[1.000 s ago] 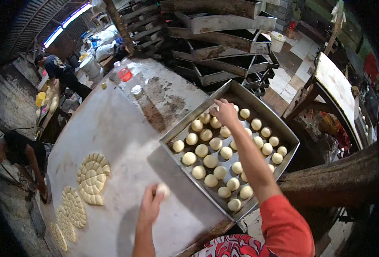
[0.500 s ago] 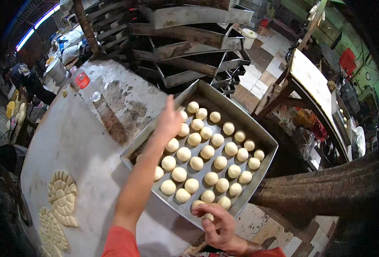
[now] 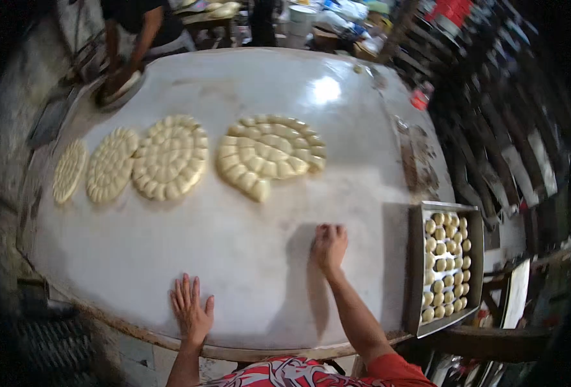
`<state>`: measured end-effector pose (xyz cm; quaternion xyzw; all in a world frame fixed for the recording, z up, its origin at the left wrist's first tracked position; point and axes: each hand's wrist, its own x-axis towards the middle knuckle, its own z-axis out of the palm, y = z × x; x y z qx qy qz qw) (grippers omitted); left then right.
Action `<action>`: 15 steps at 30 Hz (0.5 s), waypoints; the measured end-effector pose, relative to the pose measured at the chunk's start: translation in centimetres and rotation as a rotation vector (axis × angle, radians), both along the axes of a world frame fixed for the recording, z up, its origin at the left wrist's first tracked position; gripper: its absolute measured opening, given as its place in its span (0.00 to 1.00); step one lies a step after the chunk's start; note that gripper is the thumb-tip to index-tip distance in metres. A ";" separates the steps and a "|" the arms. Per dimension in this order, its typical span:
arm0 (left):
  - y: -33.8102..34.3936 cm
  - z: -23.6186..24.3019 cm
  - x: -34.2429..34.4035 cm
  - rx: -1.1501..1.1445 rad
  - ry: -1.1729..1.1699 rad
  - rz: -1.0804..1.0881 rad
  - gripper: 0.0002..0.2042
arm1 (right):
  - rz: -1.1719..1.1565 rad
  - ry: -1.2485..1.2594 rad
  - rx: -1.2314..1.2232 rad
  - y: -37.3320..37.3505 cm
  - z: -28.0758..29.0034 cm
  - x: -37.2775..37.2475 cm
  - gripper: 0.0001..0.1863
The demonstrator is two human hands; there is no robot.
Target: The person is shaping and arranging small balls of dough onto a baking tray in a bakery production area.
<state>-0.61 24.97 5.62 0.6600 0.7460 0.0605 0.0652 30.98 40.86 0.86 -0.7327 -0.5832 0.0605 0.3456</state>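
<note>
My left hand [image 3: 192,309] lies open near the table's front edge, fingers spread over the bare surface. Farther in and to the right is my right hand [image 3: 330,246], its fingers curled closed; whatever they hold, if anything, is hidden. Beyond it lies a partly separated round of scored dough pieces [image 3: 269,151], with a gap at its lower right. A full dough round [image 3: 170,158] sits left of that one, then a second round [image 3: 112,164] and a third [image 3: 70,171]. At the right edge, a deep metal tray [image 3: 416,258] holds rows of dough balls [image 3: 449,263].
At the far left a person's hands [image 3: 119,80] are over a round pan [image 3: 121,97]. A plastic bottle [image 3: 421,97] with a red label stands at the far right corner. Dark metal racks [image 3: 492,129] rise beyond the right side, and a white bucket [image 3: 300,22] is behind the table.
My view has swung left, so the tray now appears at the right. Both hands have left the tray and are over the table; the left one is now flat and spread.
</note>
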 end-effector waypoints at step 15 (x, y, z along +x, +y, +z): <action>-0.5 0.3 -0.4 0.186 0.020 0.098 0.25 | 0.150 1.270 -0.081 9.0 0.1 -17.4 0.09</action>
